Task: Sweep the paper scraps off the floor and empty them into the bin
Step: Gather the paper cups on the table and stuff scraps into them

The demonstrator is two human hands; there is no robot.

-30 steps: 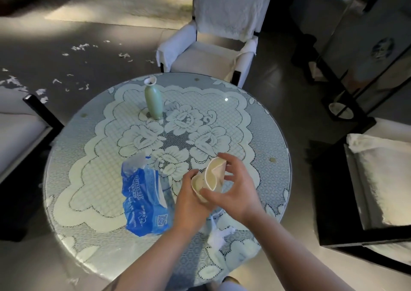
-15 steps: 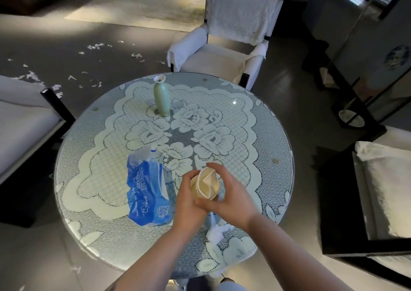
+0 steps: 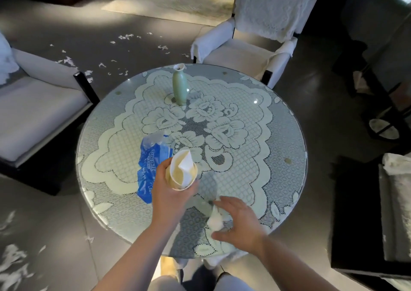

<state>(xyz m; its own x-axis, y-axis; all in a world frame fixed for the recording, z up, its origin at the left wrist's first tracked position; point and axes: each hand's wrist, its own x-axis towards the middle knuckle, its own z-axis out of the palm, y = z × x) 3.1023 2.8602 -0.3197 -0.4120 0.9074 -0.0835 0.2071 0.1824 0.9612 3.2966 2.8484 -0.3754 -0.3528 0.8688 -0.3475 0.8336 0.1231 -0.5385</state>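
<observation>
Not sweeping yet, it seems: left hand [image 3: 169, 192] wrapped round a paper cup [image 3: 182, 171] over the round table [image 3: 289, 135], right hand [image 3: 239, 220] spread open over a white scrap [image 3: 215, 220] near its front edge, paper scraps [image 3: 89, 65] lying on the floor beyond the table; next, probably grabbing that scrap.

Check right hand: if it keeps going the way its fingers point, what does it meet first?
Probably the crumpled white paper on the table, just under the right hand; depth is unclear through blur.
</observation>
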